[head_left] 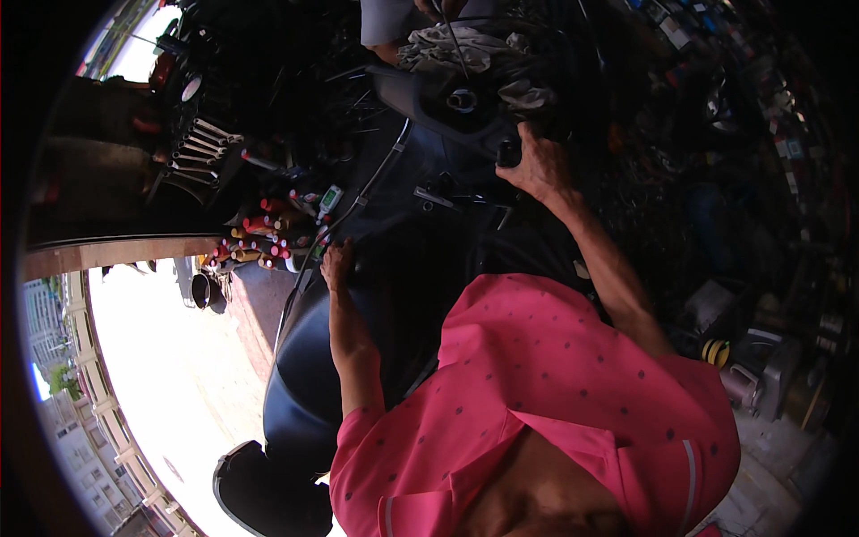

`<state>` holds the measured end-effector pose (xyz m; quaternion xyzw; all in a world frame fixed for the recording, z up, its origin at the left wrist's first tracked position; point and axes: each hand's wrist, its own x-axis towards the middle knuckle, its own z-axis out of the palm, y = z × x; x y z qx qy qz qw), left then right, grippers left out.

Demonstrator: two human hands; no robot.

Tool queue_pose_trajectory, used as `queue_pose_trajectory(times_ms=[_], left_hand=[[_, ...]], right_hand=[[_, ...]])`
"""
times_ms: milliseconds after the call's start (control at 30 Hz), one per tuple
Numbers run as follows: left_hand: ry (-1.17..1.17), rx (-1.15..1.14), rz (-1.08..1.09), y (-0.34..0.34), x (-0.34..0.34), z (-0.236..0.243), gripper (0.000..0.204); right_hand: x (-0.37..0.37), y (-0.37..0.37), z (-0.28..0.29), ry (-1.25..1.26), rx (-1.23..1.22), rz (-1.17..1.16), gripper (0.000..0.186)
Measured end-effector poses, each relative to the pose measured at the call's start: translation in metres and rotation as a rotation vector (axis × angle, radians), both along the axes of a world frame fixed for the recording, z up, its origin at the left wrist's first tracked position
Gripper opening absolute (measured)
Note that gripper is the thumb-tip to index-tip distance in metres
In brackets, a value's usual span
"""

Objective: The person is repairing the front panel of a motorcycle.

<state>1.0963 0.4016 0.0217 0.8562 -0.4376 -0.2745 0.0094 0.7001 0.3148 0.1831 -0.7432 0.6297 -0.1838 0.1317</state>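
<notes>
one right hand [542, 172] clamps a black grip [508, 152], one left hand [337, 265] (openness i cannot tell) near a dark seat [309, 353].

The right hand [542, 170] curls its fingers around a black grip [508, 152] at the front of a dark bike [309, 371]. The left hand [337, 265] is low on the bike's left side, beside a long thin rod [386, 166]; whether it touches the rod is unclear. Rags [456, 46] lie heaped past the grip, near a co-worker's hand [438, 8] at the upper edge. On the left, wrenches [204, 143] sit in a row above red-capped bottles [259, 240]. A pink dotted shirt [564, 358] fills the lower part.
</notes>
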Motion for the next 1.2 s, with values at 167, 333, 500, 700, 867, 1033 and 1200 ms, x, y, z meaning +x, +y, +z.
queue_pose_trajectory(times_ms=[167,333,500,700,867,1033,1200], left_hand=[[-0.019,-0.018,-0.015,0.002,0.001,-0.005,0.057],[-0.004,-0.051,-0.015,0.004,0.007,-0.011,0.057],[-0.006,0.005,-0.012,-0.001,-0.001,-0.002,0.057],[-0.034,-0.04,-0.042,0.005,0.004,-0.008,0.057],[-0.021,-0.073,-0.055,0.006,0.007,-0.014,0.057],[-0.017,-0.028,-0.035,0.003,0.004,-0.012,0.058],[-0.04,-0.014,-0.004,0.005,0.006,-0.01,0.058]], right_hand=[[-0.001,0.0,0.001,-0.023,0.022,0.011,0.069],[0.001,0.0,0.0,-0.019,0.031,0.007,0.068],[-0.002,0.001,-0.003,-0.026,0.029,-0.004,0.067],[-0.001,0.0,-0.003,-0.046,0.006,0.011,0.068],[0.0,0.0,-0.003,-0.05,-0.027,0.02,0.067],[-0.001,0.001,-0.001,-0.041,-0.014,0.015,0.068],[0.001,0.001,-0.001,-0.054,-0.007,0.012,0.069]])
